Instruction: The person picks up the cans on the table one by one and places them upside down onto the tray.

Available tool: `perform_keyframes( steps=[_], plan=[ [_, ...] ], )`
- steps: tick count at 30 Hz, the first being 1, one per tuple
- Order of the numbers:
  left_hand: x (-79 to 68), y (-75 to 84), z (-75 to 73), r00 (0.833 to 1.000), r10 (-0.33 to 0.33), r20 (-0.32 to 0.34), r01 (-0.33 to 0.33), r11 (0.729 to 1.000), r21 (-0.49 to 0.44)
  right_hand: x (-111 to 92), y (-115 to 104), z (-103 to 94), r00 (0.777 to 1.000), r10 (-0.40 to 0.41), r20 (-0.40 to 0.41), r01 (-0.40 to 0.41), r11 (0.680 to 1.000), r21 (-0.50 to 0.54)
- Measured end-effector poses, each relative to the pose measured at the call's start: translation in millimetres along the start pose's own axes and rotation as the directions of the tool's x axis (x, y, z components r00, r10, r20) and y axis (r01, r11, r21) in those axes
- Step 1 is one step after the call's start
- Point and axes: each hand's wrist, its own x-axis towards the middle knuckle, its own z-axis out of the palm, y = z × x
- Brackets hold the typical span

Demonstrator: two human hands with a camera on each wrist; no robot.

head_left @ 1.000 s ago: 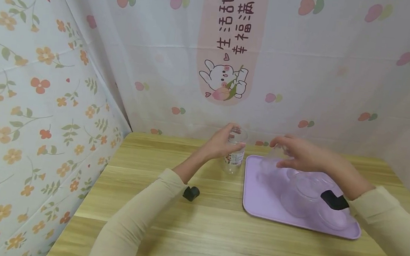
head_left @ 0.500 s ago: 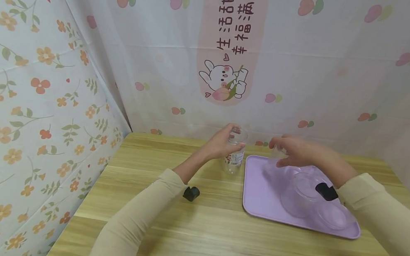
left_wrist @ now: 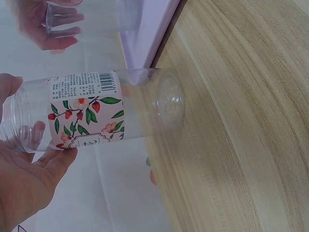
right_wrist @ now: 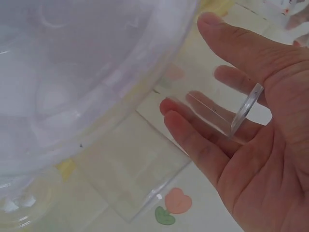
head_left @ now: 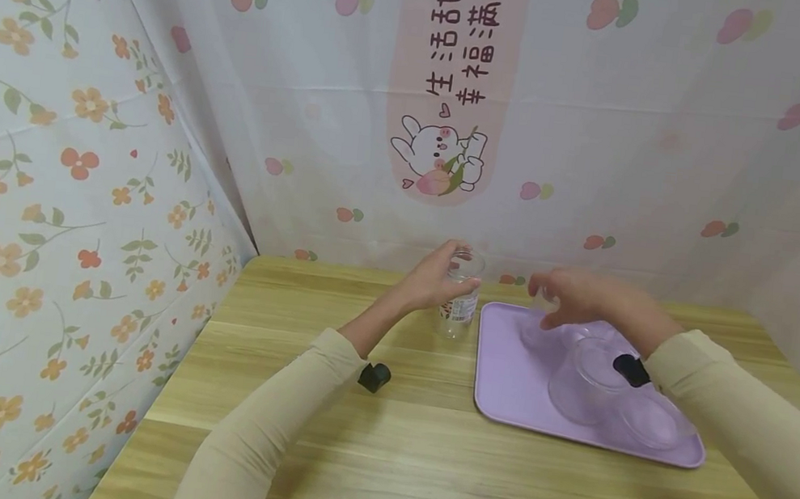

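My left hand (head_left: 433, 280) grips a clear plastic jar (head_left: 462, 306) near its open, threaded mouth, thumb and fingers on opposite sides. The jar stands upright on the table beside the tray; its floral label (left_wrist: 87, 108) and barcode show in the left wrist view. Over the back left of the purple tray (head_left: 505, 395), my right hand (head_left: 578, 294) holds a clear cup (left_wrist: 96, 21) by its upper part. Through the cup's wall, some fingers (right_wrist: 207, 104) show in the right wrist view. A large round clear container (right_wrist: 91, 82) stands close to that hand.
More clear containers (head_left: 656, 423) crowd the tray's right part, under my right forearm. The wooden table (head_left: 349, 456) ends at a patterned curtain (head_left: 309, 134) behind, and a floral cloth (head_left: 42, 244) hangs at the left. Small black pieces (head_left: 375, 377) sit at both wrists.
The right hand has brought the tilted cup down towards the tray and more upright, its forearm shifting left. My left hand keeps its grip on the jar, unmoved.
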Motion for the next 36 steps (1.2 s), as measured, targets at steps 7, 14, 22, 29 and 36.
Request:
perform_keyframes(
  steps=[7,14,22,29,36],
  plan=[
    [0.5,0.1,0.1,1.0,0.006,0.002,-0.006,1.0,0.0,6,1,6.7,0.999,0.04,0.017,-0.041,0.999,0.017],
    [0.5,0.4,0.6,1.0,0.006,-0.001,-0.006,1.0,0.011,11,2,9.8,0.999,0.039,0.021,-0.039,0.999,0.002],
    [0.6,1.1,-1.8,1.0,0.02,0.009,-0.02,0.999,0.025,12,-2,9.0,1.0,0.028,0.011,-0.028,1.0,-0.009],
    [2.4,8.2,-6.8,0.998,-0.031,0.052,0.029,0.999,0.039,12,-6,11.3,0.998,0.064,-0.001,-0.064,0.997,-0.041],
    [8.7,20.3,-15.9,0.987,-0.09,0.135,0.076,0.992,0.104,13,-4,16.2,0.997,0.069,-0.019,-0.07,0.997,-0.031]
  ],
)
